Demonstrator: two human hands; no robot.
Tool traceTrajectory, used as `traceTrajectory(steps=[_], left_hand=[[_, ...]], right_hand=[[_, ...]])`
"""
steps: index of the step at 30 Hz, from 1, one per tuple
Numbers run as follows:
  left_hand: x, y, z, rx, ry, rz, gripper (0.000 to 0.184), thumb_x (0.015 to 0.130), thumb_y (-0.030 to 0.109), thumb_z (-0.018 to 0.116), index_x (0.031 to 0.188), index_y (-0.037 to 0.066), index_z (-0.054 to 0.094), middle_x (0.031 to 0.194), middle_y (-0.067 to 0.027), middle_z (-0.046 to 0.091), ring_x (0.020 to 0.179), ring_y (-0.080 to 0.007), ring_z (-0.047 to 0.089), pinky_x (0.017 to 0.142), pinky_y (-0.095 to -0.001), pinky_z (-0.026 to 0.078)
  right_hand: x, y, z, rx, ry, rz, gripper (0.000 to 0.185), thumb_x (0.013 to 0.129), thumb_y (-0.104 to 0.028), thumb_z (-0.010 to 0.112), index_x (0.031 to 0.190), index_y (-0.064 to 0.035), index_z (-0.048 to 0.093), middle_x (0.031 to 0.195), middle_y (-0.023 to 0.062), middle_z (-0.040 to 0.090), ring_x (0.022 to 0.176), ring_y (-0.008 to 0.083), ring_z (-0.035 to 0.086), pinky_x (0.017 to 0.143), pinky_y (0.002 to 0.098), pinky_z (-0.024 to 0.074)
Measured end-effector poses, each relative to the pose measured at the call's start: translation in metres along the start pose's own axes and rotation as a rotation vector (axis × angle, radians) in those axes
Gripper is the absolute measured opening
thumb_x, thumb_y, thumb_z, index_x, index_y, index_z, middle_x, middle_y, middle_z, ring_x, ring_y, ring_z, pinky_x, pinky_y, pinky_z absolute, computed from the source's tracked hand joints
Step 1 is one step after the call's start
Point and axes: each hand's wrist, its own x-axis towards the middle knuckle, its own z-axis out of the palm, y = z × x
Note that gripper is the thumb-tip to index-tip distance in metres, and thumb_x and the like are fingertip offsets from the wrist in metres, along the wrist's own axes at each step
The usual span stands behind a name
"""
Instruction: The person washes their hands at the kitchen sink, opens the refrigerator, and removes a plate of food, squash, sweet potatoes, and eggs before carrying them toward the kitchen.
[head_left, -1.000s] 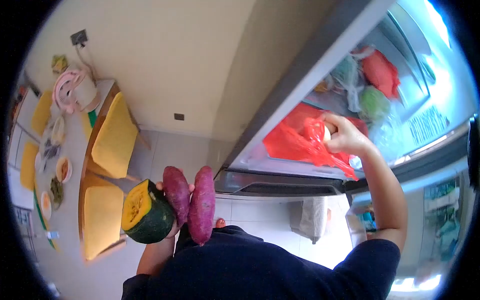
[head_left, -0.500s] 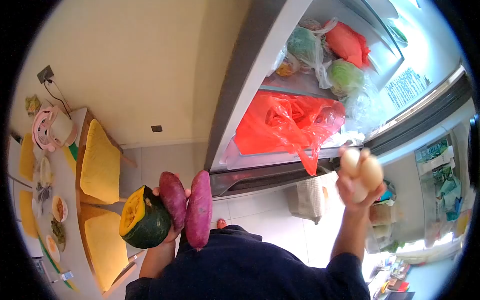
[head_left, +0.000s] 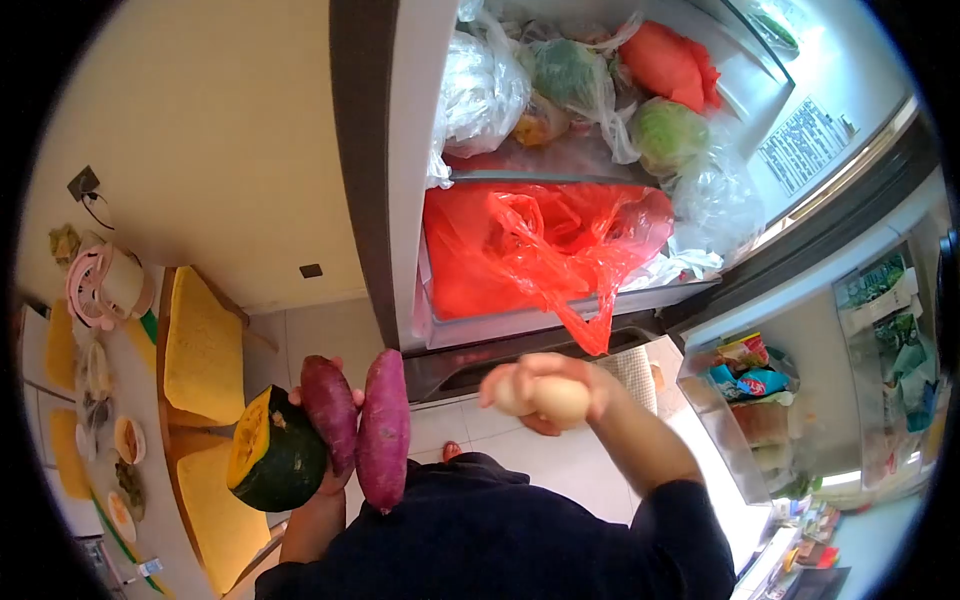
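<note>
My left hand (head_left: 336,483) is closed around a cut pumpkin (head_left: 283,455) and two purple sweet potatoes, a darker one (head_left: 329,412) and a brighter one (head_left: 383,430). The pumpkin has dark green skin, and its yellow cut face points left. My right hand (head_left: 547,364) is curled around pale brown eggs (head_left: 560,401); at least two show, and fingers hide part of them. It is in front of the open fridge, just below a red plastic bag (head_left: 480,255) that sits in a fridge drawer with its handles hanging over the front edge.
Bagged vegetables (head_left: 575,75), a green cabbage (head_left: 670,135) and a red bundle (head_left: 668,62) fill the fridge shelf above. The open fridge door (head_left: 720,430) stands right with packets in its racks. Yellow chairs (head_left: 205,345) and a table with dishes (head_left: 130,440) stand left.
My right hand has moved left with the eggs, from the door side toward the middle. The view has shifted right, showing more of the fridge. My left hand keeps its hold.
</note>
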Motion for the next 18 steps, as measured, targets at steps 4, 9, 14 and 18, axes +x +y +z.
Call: traceTrajectory(steps=[4, 9, 14, 18], left_hand=[[-0.013, -0.008, -0.003, 0.142, 0.023, 0.109, 0.03, 0.087, 0.029, 0.056, 0.116, 0.021, 0.058, 0.139, -0.0098, 0.037, 0.118, -0.0339, 0.046, 0.103, -0.0527, 0.03], [-0.027, -0.021, -0.001, 0.183, 0.057, 0.225, 0.031, 0.087, 0.029, 0.056, 0.117, 0.021, 0.057, 0.139, -0.0099, 0.037, 0.118, -0.0341, 0.045, 0.104, -0.0525, 0.029], [-0.035, -0.03, -0.003, 0.215, 0.091, 0.352, 0.031, 0.087, 0.028, 0.056, 0.117, 0.021, 0.057, 0.139, -0.0101, 0.037, 0.119, -0.0343, 0.045, 0.104, -0.0522, 0.029], [-0.03, -0.032, -0.005, 0.237, 0.106, 0.423, 0.031, 0.087, 0.028, 0.056, 0.118, 0.02, 0.057, 0.139, -0.0101, 0.037, 0.119, -0.0345, 0.044, 0.105, -0.052, 0.028]], right_hand=[[0.081, -0.015, -0.003, -0.473, -0.563, 0.187, 0.071, 0.061, -0.042, 0.08, 0.112, -0.0029, 0.051, 0.118, 0.0217, 0.044, 0.101, 0.0296, 0.051, 0.087, 0.0379, 0.0407], [0.114, -0.013, 0.001, -0.338, -0.737, 0.589, 0.069, 0.058, -0.041, 0.082, 0.106, -0.0013, 0.054, 0.113, 0.0151, 0.048, 0.115, 0.0294, 0.04, 0.097, 0.041, 0.0289], [0.113, -0.01, -0.002, -0.375, -1.031, 0.546, 0.067, 0.056, -0.036, 0.083, 0.107, -0.0026, 0.054, 0.111, 0.0146, 0.048, 0.112, 0.0284, 0.041, 0.096, 0.041, 0.0298], [0.116, -0.026, -0.038, -0.365, -0.957, 0.742, 0.067, 0.056, -0.034, 0.084, 0.106, -0.0023, 0.054, 0.112, 0.0144, 0.048, 0.113, 0.0285, 0.041, 0.096, 0.0407, 0.0303]])
